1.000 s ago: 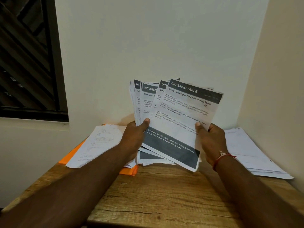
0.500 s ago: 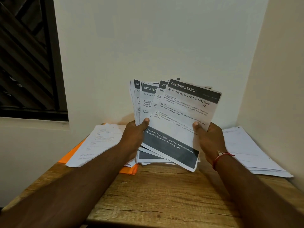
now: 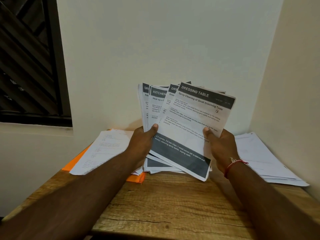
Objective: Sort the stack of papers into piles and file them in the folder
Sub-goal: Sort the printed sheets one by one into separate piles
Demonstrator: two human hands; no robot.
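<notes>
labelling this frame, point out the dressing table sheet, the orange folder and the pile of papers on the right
dressing table sheet [image 3: 194, 118], head view, printed middle of the page
orange folder [image 3: 136, 178], head view, near corner
pile of papers on the right [image 3: 256, 153], head view, top sheet

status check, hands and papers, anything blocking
Left hand and right hand both gripping fanned stack of papers, DRESSING TABLE sheet on top. Piles left and right, orange folder under left pile. Nothing blocking.

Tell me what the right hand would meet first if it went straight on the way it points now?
Probably the wall behind the table: the right hand points forward and up past the fanned papers. Depth is unclear.
</notes>
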